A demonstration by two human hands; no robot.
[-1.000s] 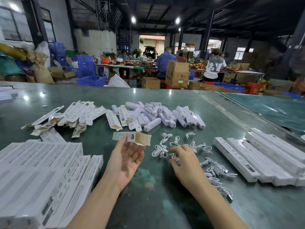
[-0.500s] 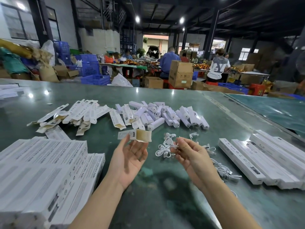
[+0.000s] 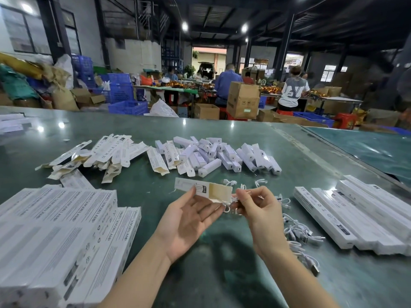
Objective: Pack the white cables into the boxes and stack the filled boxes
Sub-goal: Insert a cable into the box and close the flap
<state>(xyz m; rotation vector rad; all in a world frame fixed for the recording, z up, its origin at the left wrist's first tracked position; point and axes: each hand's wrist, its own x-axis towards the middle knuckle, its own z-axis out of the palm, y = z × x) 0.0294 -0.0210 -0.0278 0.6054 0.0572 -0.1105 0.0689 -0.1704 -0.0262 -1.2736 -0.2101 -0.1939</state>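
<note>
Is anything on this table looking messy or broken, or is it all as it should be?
Nothing looks broken. The small white boxes lie in a loose heap, some overlapping, and the white cables sprawl tangled by the right hand. The long boxes are lined up neatly by comparison.

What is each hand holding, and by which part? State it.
The left hand pinches the small open box near its middle. The right hand pinches a coiled white cable at the box's open end; the exact grip point is hidden.
</note>
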